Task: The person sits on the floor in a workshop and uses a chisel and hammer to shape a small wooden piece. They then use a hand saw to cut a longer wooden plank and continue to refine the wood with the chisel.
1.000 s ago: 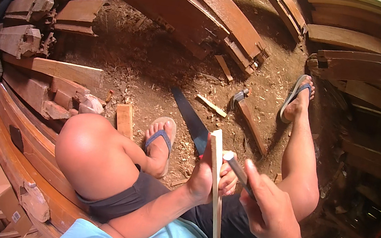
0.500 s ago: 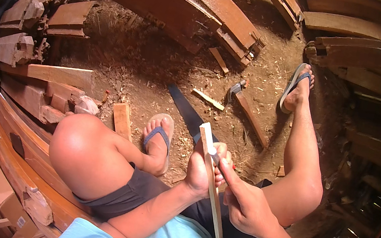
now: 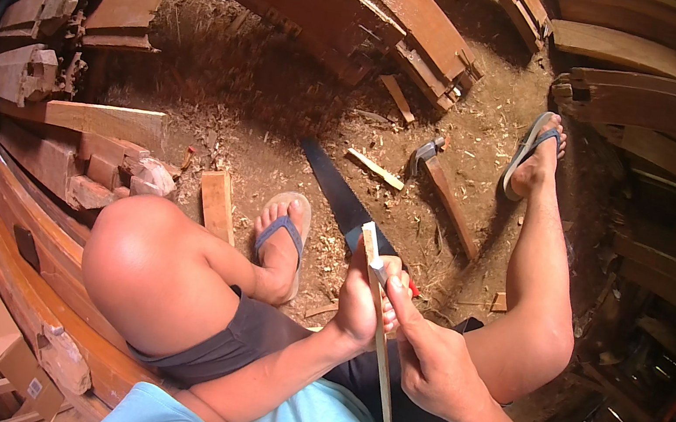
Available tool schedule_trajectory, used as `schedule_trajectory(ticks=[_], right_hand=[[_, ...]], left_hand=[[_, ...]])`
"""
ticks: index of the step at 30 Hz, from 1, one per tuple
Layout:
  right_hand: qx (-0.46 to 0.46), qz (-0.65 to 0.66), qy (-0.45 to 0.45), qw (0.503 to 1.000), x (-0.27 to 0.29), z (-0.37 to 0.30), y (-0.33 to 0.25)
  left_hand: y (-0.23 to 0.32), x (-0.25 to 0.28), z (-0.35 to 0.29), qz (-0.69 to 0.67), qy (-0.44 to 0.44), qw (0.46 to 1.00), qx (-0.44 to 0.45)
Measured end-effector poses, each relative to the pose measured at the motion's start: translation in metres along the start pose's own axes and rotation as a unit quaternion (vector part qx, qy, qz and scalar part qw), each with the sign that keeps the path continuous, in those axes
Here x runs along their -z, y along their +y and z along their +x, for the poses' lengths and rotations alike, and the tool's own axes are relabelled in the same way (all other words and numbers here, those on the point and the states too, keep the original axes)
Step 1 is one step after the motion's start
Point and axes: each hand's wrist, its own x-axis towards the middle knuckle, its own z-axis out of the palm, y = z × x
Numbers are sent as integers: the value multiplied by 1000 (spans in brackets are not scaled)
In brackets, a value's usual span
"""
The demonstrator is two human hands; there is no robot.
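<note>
We see the left hand clamped around a thin wooden strip, held upright. The right hand, just beside it, grips a small blade against the strip. A saw lies beyond both hands.

The wooden strip is a long, thin, pale piece of timber, narrow and flat, with a squared upper end that shows a lighter, freshly cut face. It stands nearly upright, leaning a little so that its top tips toward the saw lying on the ground, while its lower end runs down toward the person's light blue shirt. The left hand wraps around the strip just below its top, and the right hand pinches it from the other side with a finger pressed along its edge. Its upper end sits just above the near end of the saw's dark blade.
</note>
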Motion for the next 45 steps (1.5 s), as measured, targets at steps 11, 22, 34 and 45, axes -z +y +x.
schedule_trajectory(ticks=[11,22,34,45], right_hand=[[70,-26,98,992,-1,15,0],[-9,23,-6,1000,2,-1,1],[-23,20,-5,1000,1,-9,3],[20,7,10,1000,-9,-3,12]], left_hand=[[-42,7,-6,284,89,945,-137],[-1,1,2,0,-20,1000,14],[-2,2,1,16,-22,1000,8],[-4,5,-4,52,0,999,-9]])
